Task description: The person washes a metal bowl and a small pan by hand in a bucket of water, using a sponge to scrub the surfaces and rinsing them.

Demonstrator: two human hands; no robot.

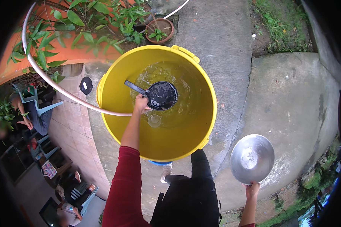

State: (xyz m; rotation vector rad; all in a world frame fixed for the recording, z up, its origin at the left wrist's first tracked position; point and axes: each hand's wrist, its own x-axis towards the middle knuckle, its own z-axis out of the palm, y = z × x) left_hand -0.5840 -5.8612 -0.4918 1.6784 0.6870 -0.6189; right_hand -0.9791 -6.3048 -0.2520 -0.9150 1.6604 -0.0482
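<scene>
My left hand (141, 102) reaches into a large yellow plastic tub (170, 146) and grips a black dipper (162, 96) by the side near its handle. The dipper looks wet inside and sits over rippling water (184, 82) in the tub. Close below that hand, a small clear round cup or lid (154, 121) shows in the water. Out to the right, my right hand (253, 187) holds a shiny metal bowl (252, 159) by its rim, with the bowl's inside facing up. A pale hose (74, 98) curves over the tub's left rim, its end hidden near my left wrist.
A potted plant (159, 31) stands behind the tub, beside leafy branches (74, 20) and an orange wall (74, 51). Cracked concrete (287, 93) spreads to the right. At left, two people sit on plastic chairs (47, 106) near a tiled walkway (74, 136). A black object (86, 85) lies there.
</scene>
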